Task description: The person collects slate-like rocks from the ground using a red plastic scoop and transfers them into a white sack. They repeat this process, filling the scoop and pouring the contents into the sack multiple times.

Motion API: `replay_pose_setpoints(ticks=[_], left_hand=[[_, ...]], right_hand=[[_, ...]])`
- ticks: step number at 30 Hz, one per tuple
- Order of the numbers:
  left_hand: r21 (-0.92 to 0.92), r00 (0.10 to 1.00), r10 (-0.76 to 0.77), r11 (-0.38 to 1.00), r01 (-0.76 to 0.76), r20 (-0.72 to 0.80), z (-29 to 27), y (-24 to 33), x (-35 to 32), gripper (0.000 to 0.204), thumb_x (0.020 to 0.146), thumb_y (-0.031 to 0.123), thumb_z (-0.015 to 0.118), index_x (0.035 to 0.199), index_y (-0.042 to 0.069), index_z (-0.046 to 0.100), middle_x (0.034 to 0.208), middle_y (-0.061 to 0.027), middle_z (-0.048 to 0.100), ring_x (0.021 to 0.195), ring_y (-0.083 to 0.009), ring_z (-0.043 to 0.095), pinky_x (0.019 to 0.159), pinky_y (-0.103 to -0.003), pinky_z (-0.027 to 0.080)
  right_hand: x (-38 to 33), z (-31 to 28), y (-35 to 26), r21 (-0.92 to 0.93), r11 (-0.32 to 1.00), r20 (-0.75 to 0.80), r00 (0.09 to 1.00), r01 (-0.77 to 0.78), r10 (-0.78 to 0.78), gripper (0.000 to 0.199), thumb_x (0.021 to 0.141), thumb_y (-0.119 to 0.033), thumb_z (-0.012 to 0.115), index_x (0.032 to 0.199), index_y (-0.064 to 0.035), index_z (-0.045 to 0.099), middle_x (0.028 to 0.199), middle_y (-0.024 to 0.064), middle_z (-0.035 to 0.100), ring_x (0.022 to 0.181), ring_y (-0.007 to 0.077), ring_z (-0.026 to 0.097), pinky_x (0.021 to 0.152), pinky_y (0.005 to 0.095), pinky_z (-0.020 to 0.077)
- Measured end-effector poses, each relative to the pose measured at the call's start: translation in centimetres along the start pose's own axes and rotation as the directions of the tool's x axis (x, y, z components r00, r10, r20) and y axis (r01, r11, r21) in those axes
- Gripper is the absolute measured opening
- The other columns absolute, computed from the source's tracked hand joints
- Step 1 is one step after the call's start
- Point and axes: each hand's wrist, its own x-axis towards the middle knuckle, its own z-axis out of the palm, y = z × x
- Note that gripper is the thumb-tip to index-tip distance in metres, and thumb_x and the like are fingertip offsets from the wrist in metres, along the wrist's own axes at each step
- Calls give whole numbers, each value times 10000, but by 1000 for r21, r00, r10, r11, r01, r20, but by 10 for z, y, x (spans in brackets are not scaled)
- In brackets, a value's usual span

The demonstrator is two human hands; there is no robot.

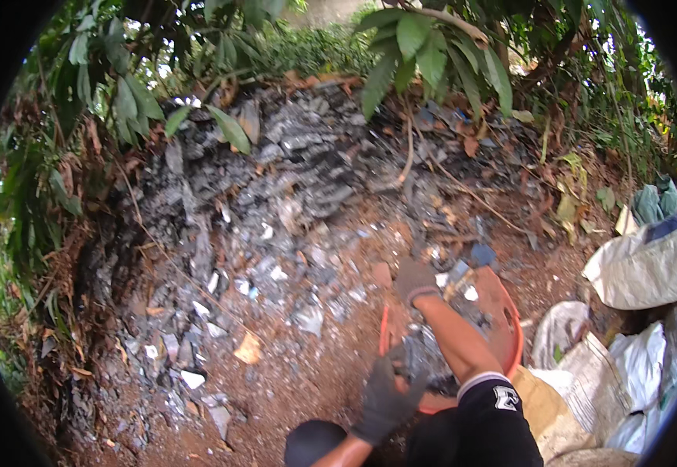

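Orange basin (503,321) with dark pieces (427,355) sits on the soil (276,412). The right hand (416,282), gloved, is at its far edge, the left hand (387,397) at its near left edge; whether either grips, I cannot tell.

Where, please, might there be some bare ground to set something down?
The barest patch is reddish-brown soil between the flat tan fragment and the orange-rimmed basin, left of the dark-gloved left hand; small bits dot it. Crowded are the heap of dark-grey pieces above, the basin itself, and the right side, with its white woven sacks.
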Motion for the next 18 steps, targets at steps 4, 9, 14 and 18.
replay_pose_setpoints(ticks=[4, 9, 14, 18], left_hand=[[-26, 998, 70, 997, -70, 4, -14, 11, 11, 569, 802, 129, 826, 1253, -37, 522, 1128, -158, 630, 860, -204, 684, 755, -346, 568], [-28, 992, 120, 993, -119, 42, 13, 8, 17, 528, 822, 106, 792, 1248, -41, 518, 1132, -164, 618, 907, -195, 671, 798, -345, 550], [-153, 994, -45, 988, 29, -103, 3, -4, 19, 495, 833, 84, 759, 1253, -33, 525, 1109, -153, 624, 919, -174, 644, 806, -329, 540], [-175, 988, 152, 973, -152, -16, 30, 39, 17, 580, 814, 91, 784, 1305, -32, 501, 1104, -146, 626, 935, -205, 651, 817, -336, 549]], right_hand=[[20, 1, -4, 46, 994, -10, 995, -102, 102, 286, 946, -191, 485, 1145, -11, 581, 991, 247, 718, 900, 440, 713, 776, 530, 560], [-33, -24, 12, 34, 988, 88, 985, -149, 146, 257, 899, -154, 557, 1113, -14, 588, 1085, 281, 693, 947, 444, 709, 809, 530, 558], [-200, -86, 66, -25, 979, 228, 953, -200, 200, 243, 837, -106, 589, 1055, 1, 593, 889, 269, 687, 891, 463, 678, 832, 516, 533], [-237, -78, 120, -49, 976, 31, 977, -211, 213, 247, 822, -92, 604, 1032, 36, 577, 1003, 321, 648, 969, 461, 647, 852, 508, 510]])
